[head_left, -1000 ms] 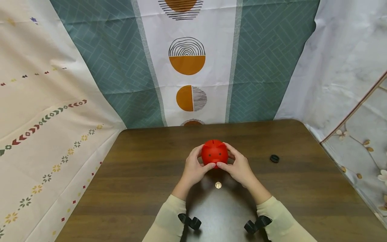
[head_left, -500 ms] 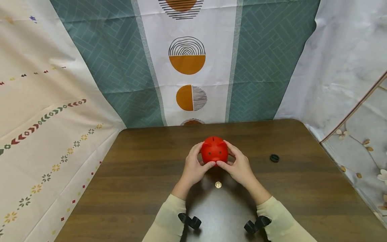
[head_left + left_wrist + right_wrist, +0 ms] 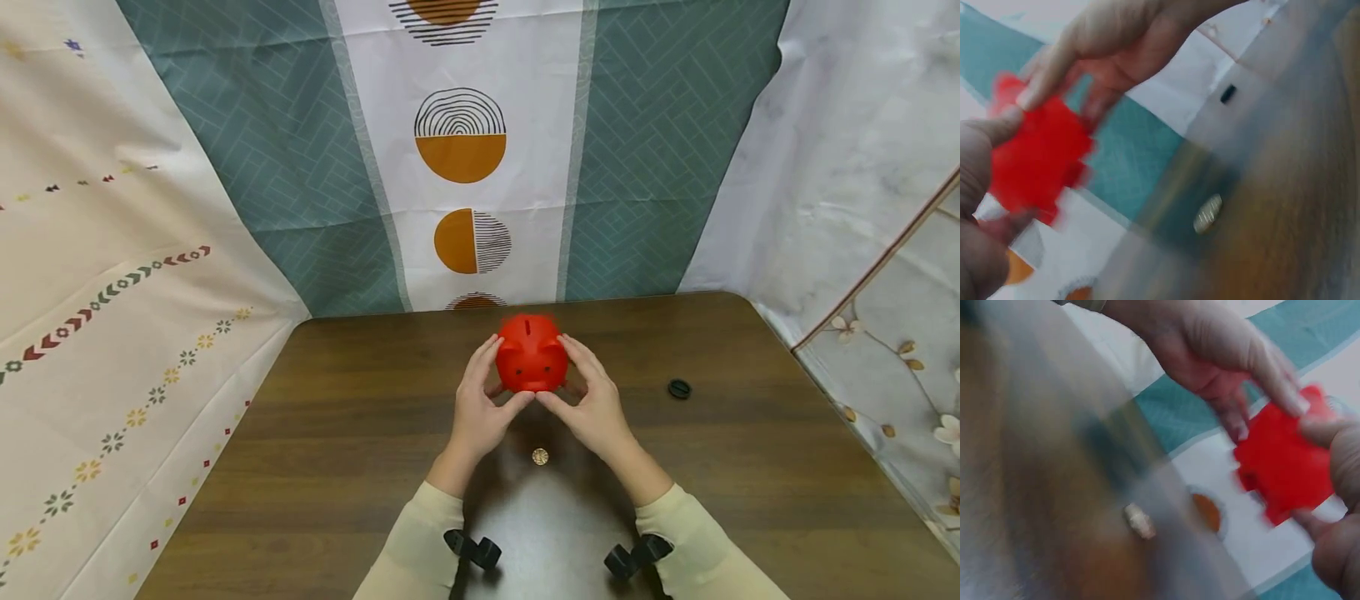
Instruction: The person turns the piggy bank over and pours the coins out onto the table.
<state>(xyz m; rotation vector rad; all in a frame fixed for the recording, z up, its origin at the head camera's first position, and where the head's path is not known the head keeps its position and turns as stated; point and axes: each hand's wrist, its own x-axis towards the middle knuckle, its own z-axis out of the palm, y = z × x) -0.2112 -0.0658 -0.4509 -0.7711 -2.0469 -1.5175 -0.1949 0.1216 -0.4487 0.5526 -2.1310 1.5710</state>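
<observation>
Both hands grip a red piggy bank (image 3: 531, 354) from its two sides, over the middle of the table. My left hand (image 3: 480, 408) is on its left side and my right hand (image 3: 588, 406) on its right, with the thumbs meeting below its snout. The coin slot on its top shows in the head view. In the left wrist view the piggy bank (image 3: 1041, 156) is blurred, and its feet appear off the table. On the tabletop, between the forearms, lies a gold coin (image 3: 540, 457). What is on the bank's underside cannot be made out.
To the right on the brown wooden table (image 3: 337, 450) lies a small round black plug (image 3: 679, 389). Patterned cloths hang behind the table and along both sides. A black camera mount (image 3: 472, 550) is strapped to each wrist.
The piggy bank has risen in the head view and looks larger, with its slot showing more clearly. The hands shifted up slightly with it. Coin and plug stayed put.
</observation>
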